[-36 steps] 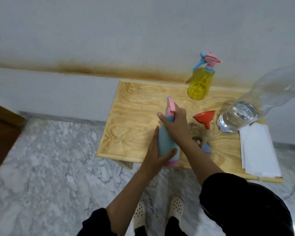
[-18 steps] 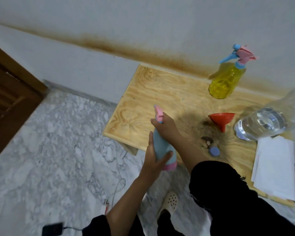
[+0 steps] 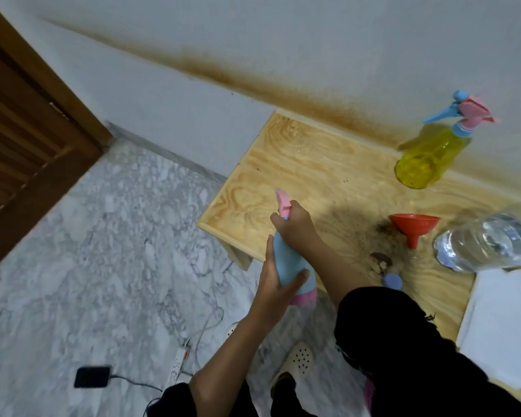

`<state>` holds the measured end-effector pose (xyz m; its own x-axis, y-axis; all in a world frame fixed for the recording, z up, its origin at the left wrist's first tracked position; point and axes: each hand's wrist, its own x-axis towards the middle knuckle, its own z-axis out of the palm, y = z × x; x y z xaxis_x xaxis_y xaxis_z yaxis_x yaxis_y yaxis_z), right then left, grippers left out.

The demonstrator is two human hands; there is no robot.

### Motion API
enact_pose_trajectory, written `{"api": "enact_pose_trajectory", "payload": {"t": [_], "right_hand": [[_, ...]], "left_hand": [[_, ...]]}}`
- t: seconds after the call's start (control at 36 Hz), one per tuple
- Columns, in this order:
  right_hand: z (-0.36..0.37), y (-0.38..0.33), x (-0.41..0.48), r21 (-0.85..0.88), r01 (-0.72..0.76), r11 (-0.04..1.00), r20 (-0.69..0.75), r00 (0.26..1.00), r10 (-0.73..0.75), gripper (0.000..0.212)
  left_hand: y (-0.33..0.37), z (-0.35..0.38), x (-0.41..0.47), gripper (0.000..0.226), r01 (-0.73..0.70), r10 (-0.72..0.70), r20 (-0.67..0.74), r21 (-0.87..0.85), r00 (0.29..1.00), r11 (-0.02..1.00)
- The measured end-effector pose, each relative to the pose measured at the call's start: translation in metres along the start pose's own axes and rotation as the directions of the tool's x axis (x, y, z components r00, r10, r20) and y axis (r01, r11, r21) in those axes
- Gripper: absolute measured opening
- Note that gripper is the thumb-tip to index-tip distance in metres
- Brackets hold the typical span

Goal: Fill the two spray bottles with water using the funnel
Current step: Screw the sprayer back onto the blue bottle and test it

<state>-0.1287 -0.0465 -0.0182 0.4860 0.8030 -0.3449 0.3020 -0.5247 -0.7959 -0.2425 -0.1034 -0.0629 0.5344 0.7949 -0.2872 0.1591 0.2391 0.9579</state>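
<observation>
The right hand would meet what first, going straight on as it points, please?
The right hand grips the blue spray bottle; beyond, its way looks free over the table, probably to the wall.

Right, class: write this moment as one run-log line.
left hand: grips blue spray bottle body | right hand: grips its pink head | funnel: on table, unused | yellow spray bottle: capped, by wall

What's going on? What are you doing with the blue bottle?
A person holds the blue spray bottle at the edge of the wooden table: the left hand grips its body, the right hand wraps round its pink top, perhaps to unscrew it. The red funnel, the clear water bottle and the yellow spray bottle sit on the table, untouched.
</observation>
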Motion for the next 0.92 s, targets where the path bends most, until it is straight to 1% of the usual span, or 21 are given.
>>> {"api": "enact_pose_trajectory", "payload": {"t": [0.08,0.14,0.19,0.25,0.31,0.33,0.42,0.53,0.56,0.61,0.64,0.72,0.75,0.89,0.92], "right_hand": [[-0.001,-0.001,-0.001,0.011,0.018,1.0,0.01,1.0,-0.019,0.032],[-0.001,-0.001,-0.002,0.013,0.035,0.999,0.041,0.999,-0.035,0.017],[-0.001,-0.002,-0.002,0.002,0.047,0.999,0.053,0.997,-0.047,0.013],[0.0,-0.002,-0.001,0.001,0.058,0.998,0.051,0.997,-0.057,0.017],[0.0,-0.002,-0.001,0.003,0.047,0.999,0.04,0.998,-0.048,0.03],[0.0,-0.002,0.0,-0.001,0.035,0.999,0.029,0.999,-0.034,0.032],[-0.002,-0.002,-0.001,-0.011,0.013,1.0,0.003,1.0,-0.013,0.033],[-0.005,0.0,-0.005,-0.004,0.021,1.0,0.006,1.0,-0.021,0.032],[-0.006,0.001,-0.006,-0.008,0.026,1.0,0.015,1.0,-0.026,0.03],[-0.009,0.003,-0.008,0.001,0.037,0.999,0.032,0.999,-0.037,0.016],[-0.011,0.003,-0.009,0.015,0.045,0.999,0.03,0.999,-0.045,0.012],[-0.015,0.005,-0.01,0.062,0.047,0.997,0.013,0.999,-0.048,0.011],[-0.017,0.006,-0.01,0.063,0.045,0.997,0.009,0.999,-0.046,0.012],[-0.026,0.008,-0.011,0.034,0.014,0.999,-0.01,1.0,-0.014,0.03],[-0.028,0.009,-0.012,0.033,0.019,0.999,-0.005,1.0,-0.019,0.029]], "left_hand": [[0.001,-0.001,0.0,0.092,0.0,0.0,0.001,-0.013,1.0,1.0],[0.001,-0.002,0.0,0.092,0.0,0.0,-0.003,-0.009,1.0,1.0],[0.001,-0.002,-0.001,0.091,-0.008,0.008,-0.003,0.005,1.0,1.0],[0.001,-0.002,-0.001,0.09,-0.007,0.007,-0.011,0.016,1.0,1.0],[0.001,-0.003,-0.001,0.09,-0.012,0.012,-0.009,0.023,1.0,1.0],[0.001,-0.003,-0.001,0.09,-0.011,0.011,-0.001,0.02,1.0,1.0],[0.0,-0.002,-0.002,0.091,-0.003,0.003,0.015,0.018,1.0,1.0],[0.001,0.0,-0.004,0.09,-0.001,0.001,0.023,0.013,1.0,1.0],[0.002,0.001,-0.005,0.09,-0.001,0.001,0.025,0.014,1.0,1.0],[0.003,0.003,-0.006,0.09,0.006,-0.006,0.033,0.006,0.999,1.0],[0.003,0.005,-0.007,0.09,0.011,-0.012,0.036,0.004,0.999,1.0],[0.007,0.008,-0.007,0.09,0.017,-0.017,0.034,0.011,0.999,1.0],[0.009,0.009,-0.008,0.09,0.012,-0.013,0.035,0.021,0.999,1.0],[0.014,0.016,-0.01,0.09,-0.016,0.014,0.04,0.066,0.999,0.998],[0.015,0.017,-0.01,0.09,-0.018,0.015,0.041,0.073,0.999,0.997]]}}
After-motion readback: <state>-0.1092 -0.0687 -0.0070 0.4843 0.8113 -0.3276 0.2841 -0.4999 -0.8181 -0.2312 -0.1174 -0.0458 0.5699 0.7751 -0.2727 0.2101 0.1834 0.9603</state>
